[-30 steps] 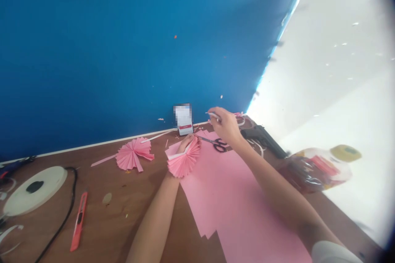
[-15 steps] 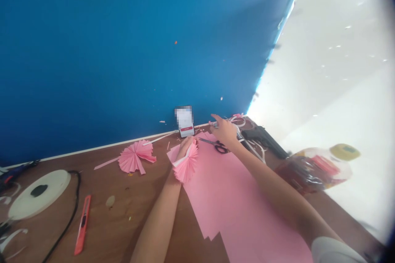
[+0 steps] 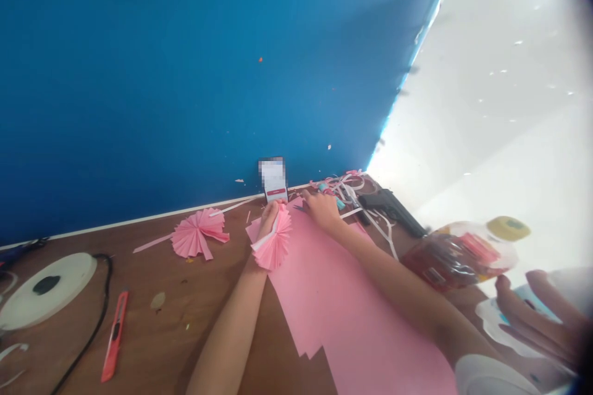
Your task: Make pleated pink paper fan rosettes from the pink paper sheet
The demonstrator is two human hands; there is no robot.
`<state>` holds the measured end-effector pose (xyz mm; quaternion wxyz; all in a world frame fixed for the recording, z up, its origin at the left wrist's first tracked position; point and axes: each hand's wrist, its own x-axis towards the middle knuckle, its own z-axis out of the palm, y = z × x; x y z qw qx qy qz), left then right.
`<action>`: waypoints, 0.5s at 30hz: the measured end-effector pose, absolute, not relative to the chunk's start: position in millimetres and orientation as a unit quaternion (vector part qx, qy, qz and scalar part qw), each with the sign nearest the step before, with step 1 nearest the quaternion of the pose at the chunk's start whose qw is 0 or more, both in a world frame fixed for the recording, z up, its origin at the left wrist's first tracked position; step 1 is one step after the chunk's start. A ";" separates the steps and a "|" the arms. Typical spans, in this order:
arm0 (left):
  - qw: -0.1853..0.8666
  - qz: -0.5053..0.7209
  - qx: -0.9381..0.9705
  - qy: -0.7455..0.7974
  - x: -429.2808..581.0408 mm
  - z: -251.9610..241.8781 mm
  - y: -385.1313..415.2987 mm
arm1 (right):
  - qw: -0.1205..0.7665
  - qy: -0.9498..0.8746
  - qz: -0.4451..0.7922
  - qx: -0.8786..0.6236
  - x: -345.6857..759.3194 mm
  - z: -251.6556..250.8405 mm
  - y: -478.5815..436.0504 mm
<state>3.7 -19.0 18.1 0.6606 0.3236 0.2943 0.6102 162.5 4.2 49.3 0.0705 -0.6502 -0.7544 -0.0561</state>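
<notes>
My left hand point(image 3: 269, 215) is closed on a pleated pink paper fan point(image 3: 274, 245), holding it upright at the far edge of the pink paper sheets point(image 3: 343, 302). My right hand point(image 3: 320, 207) lies just right of it, knuckles up, fingers curled down over the scissors point(image 3: 298, 207). Only a dark blade tip shows left of those fingers. A second pink fan point(image 3: 197, 234) lies flat on the brown table point(image 3: 185, 321) to the left.
Paper strips and scraps point(image 3: 345, 185) and a black glue gun point(image 3: 391, 205) lie by the blue wall. A clear bag of red items point(image 3: 458, 253) sits right, another person's hand point(image 3: 537, 315) beyond it. At left are a red utility knife point(image 3: 113, 336), a white tape roll point(image 3: 44, 290) and a black cable point(image 3: 95, 327).
My right hand came down from near the wall, no longer holding a white strip, and settled over the scissors. Another person's hand came into view at the bottom right.
</notes>
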 end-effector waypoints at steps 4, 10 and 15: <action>0.651 0.636 0.327 0.254 6.5 20.0 -19.5 | 0.045 -0.762 -0.049 -0.644 161.9 47.1 3.5; 0.664 0.642 0.302 0.236 10.6 22.0 -17.6 | 0.078 -0.784 -0.068 -0.613 169.8 45.0 7.6; 0.678 0.647 0.279 0.208 11.2 10.9 -6.0 | 0.151 -0.789 -0.080 -0.589 171.9 45.7 10.9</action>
